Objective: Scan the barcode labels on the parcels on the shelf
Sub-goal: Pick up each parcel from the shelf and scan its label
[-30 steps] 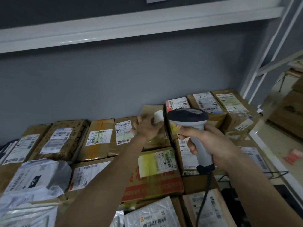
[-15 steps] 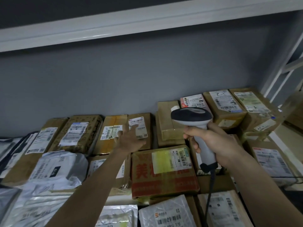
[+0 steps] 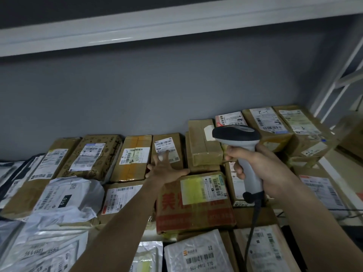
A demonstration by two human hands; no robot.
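Gripping the scanner (image 3: 238, 143), the right hand (image 3: 261, 169) aimed over parcels packed on the shelf (image 3: 334, 173); the left hand (image 3: 164, 171), fingers spread, touched a labelled box (image 3: 172, 142).

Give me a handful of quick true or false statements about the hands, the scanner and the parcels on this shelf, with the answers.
1. The right hand grips the barcode scanner. True.
2. The left hand holds a roll of tape. False: it holds nothing, its fingers spread over the back-row parcel.
3. The scanner is cordless. False: a dark cable hangs from its handle.
4. The box with red characters carries a yellow-tinted label. True.
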